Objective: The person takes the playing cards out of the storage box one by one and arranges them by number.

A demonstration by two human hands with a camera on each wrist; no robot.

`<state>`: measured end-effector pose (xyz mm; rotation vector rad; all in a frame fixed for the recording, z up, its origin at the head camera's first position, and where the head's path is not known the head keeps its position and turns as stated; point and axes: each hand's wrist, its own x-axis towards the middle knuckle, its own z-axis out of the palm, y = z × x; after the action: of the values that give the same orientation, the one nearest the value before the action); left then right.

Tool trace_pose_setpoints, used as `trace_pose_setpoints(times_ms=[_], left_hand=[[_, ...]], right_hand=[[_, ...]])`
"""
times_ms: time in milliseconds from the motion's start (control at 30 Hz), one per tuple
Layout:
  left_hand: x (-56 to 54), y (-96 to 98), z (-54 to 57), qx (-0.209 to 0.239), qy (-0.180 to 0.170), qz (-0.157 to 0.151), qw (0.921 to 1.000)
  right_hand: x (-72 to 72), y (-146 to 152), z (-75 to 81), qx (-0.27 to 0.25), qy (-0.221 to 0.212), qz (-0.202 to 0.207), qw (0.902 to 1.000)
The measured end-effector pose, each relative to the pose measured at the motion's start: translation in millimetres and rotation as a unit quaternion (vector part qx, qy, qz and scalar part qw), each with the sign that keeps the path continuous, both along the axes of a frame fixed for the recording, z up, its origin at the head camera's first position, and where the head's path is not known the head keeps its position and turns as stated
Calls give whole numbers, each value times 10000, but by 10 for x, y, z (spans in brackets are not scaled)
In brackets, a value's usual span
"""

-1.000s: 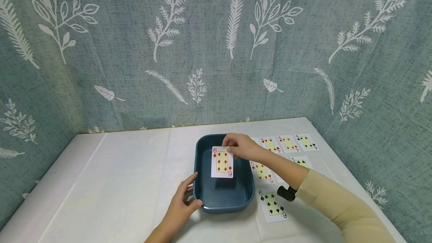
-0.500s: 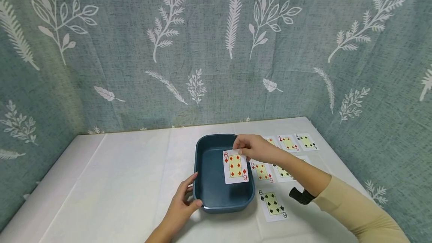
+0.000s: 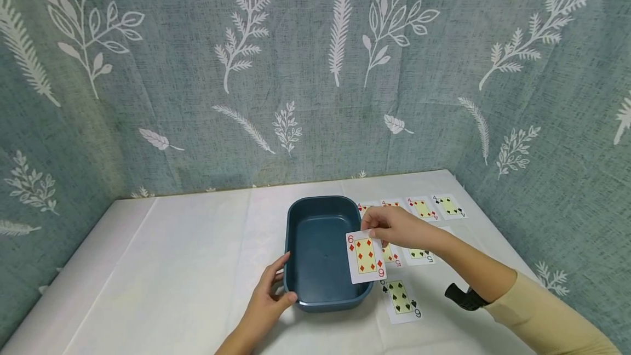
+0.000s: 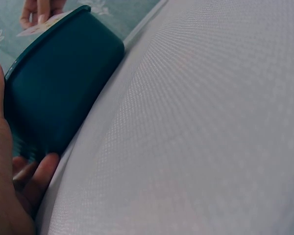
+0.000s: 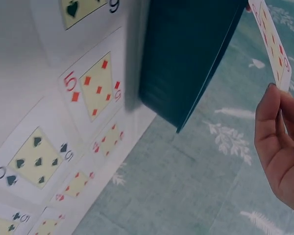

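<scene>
My right hand [image 3: 394, 226] pinches the top edge of a six of diamonds playing card [image 3: 366, 259] and holds it, slightly tilted, over the right rim of a dark blue-green plastic bin [image 3: 320, 215]. In the right wrist view thumb and fingertips meet at the end of the card [image 5: 272, 44]. My left hand [image 3: 266, 295] grips the bin's near left corner, thumb on the near side and fingers along the left wall. From the left wrist, the bin [image 4: 63, 78] stands on the cloth with several of my fingers [image 4: 44, 176] low against it.
Right of the bin, face-up cards lie in rows on the white cloth [image 3: 187, 256]: several fours at the back, such as the four of spades [image 3: 449, 207], then fives like the five of spades [image 5: 38, 159]. A six of spades [image 3: 401, 299] lies in front. Patterned fabric [image 3: 315, 70] hangs behind.
My right hand has carried the six of diamonds right and toward me, from over the middle of the bin to its right rim. My left hand has stayed at the bin.
</scene>
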<state>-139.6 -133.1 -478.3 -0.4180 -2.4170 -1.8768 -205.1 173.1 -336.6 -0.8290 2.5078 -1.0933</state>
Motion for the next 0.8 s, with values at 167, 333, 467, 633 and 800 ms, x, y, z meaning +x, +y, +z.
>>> trace_pose_setpoints(times_ms=[167,333,467,633,800], left_hand=[[3,-3,10,-15,14,-44,10000],[7,-8,22,-6,53,-65,10000],[7,-11,31,-8,48,-43,10000],[1,-10,30,43,29,-86,9999],[3,-6,26,55,-6,-81,10000]], right_hand=[[65,173,-13,128,-125,60,9998],[123,333,-2,209,-355,153,9990],[165,452,-1,407,-393,234,9981],[218,593,-14,433,-545,263,9972],[250,728,-57,242,-708,223,9969]])
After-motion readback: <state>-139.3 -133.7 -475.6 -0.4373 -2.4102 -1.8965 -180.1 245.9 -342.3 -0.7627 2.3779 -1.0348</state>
